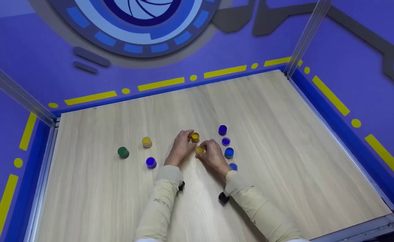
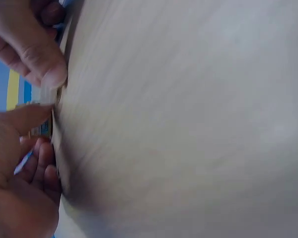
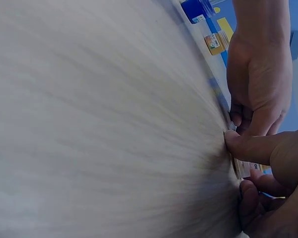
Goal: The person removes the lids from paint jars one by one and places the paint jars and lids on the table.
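Near the middle of the wooden table, my left hand (image 1: 182, 145) grips a small open jar of dark yellow paint (image 1: 195, 137). Just nearer to me, my right hand (image 1: 213, 155) pinches a round yellow lid (image 1: 199, 150) low at the tabletop. Jar and lid are close but apart. In the left wrist view, the left hand's fingers (image 2: 44, 113) are about the jar (image 2: 43, 129), mostly hidden. The right wrist view has the right thumb and fingers around the clear-edged lid (image 3: 242, 168).
Right of the hands stand a purple jar (image 1: 222, 130), a purple lid (image 1: 226, 141), a blue jar (image 1: 229, 153) and a blue lid (image 1: 233, 166), partly covered by the wrist. To the left are green (image 1: 123, 152), yellow (image 1: 146, 142) and purple (image 1: 151, 162) jars. Blue walls (image 1: 170, 72) enclose the table.
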`<state>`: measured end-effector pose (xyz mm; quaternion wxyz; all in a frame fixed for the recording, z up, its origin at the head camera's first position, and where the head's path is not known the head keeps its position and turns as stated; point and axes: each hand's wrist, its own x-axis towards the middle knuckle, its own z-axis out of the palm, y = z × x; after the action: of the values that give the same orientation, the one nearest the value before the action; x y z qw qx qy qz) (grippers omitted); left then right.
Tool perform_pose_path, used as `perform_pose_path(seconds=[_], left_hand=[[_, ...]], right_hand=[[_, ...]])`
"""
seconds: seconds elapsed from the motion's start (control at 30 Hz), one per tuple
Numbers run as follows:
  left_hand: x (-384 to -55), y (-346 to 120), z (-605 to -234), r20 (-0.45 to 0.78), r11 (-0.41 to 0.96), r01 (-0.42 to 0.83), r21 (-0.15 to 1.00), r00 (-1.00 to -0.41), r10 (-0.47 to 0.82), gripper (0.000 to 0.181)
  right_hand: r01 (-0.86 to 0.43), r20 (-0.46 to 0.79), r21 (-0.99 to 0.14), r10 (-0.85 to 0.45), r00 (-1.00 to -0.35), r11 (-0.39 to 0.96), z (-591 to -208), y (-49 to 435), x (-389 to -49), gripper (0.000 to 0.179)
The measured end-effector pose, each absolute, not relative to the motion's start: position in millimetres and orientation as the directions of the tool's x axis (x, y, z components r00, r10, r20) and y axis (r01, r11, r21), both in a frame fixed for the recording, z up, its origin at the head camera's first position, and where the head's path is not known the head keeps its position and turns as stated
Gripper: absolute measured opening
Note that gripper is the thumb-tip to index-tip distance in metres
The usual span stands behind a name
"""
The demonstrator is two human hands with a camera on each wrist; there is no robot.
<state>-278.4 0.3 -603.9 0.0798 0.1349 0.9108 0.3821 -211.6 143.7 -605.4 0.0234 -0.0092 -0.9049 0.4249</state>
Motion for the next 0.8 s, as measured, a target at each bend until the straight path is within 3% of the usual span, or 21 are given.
perform_pose_path(seconds=[0.13, 0.4, 0.8], left_hand=[[-275.7, -6.2, -601.7, -0.057, 0.631, 0.157, 0.76, -0.95, 0.306, 0.053], [-247.6, -12.2, -598.0, 0.1, 0.599, 0.171, 0.782, -0.984, 0.15, 0.044], [-191.6, -45.3, -569.4, 0.208, 0.547, 0.281, 0.789, -0.959, 0.194, 0.033]], right_hand=[[0.009, 0.02, -0.768, 0.039, -0.999, 0.64, -605.9, 142.9, -212.9, 0.032], [0.033, -0.003, -0.758, 0.048, -0.999, 0.651, -606.9, 145.3, -214.7, 0.032], [0.033, -0.008, -0.77, 0.043, -0.999, 0.637, -604.9, 143.3, -215.6, 0.031]])
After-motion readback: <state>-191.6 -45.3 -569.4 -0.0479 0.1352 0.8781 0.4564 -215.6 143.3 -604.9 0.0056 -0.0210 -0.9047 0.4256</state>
